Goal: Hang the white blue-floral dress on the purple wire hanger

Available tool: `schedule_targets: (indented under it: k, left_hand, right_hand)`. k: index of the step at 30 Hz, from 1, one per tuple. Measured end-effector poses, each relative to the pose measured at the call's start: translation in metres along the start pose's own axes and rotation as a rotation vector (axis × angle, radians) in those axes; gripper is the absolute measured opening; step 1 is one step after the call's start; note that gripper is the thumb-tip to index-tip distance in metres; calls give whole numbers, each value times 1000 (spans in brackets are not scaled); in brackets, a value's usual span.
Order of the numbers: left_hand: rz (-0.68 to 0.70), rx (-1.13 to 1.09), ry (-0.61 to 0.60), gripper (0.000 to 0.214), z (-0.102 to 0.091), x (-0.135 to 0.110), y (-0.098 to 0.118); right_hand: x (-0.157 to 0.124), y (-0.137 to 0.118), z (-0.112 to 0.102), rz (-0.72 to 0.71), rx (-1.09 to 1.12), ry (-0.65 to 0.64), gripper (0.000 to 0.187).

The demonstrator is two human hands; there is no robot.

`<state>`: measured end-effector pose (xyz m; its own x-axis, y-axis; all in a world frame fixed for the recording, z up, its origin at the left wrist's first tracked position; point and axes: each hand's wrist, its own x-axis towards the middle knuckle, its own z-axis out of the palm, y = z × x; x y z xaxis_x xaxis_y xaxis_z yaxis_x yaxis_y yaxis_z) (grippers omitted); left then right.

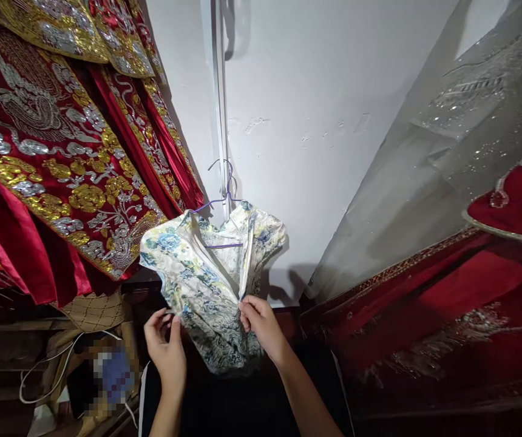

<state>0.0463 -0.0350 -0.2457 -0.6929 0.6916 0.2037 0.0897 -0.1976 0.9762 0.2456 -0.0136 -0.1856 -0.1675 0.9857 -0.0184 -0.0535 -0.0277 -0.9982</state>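
A white dress (pixel 206 297) with blue, green and yellow flowers hangs from a thin purple hanger (pixel 229 189). Its zip (pixel 244 273) is undone from the neckline down to a V, and the white lining shows at the edges. My right hand (pixel 263 325) pinches the zip at the bottom of this V, with thumb and forefinger together; the zip pull itself is hidden by the fingertips. Beside the left edge of the dress is my left hand (pixel 166 349), fingers loosely curled and thumb apart from them, with nothing visible between.
Red embroidered cloth (pixel 61 152) with gold and silver sequins hangs at the left. A narrow white pole (pixel 219 91) stands against the wall (pixel 311 121). Sheer sparkly fabric (pixel 402 182) and red garments (pixel 447 315) fill the right. Below left, a white cable (pixel 61 364) crosses wooden boards.
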Motion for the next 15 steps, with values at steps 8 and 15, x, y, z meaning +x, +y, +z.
schedule_targets:
  k: [8,15]
  left_hand:
    - [-56,-8,-622,29,48,-37,33]
    - [12,6,-649,20,55,-47,34]
  right_hand:
    - [-6,-2,21,40,54,-86,20]
    - [3,-27,-3,93,56,-101,23]
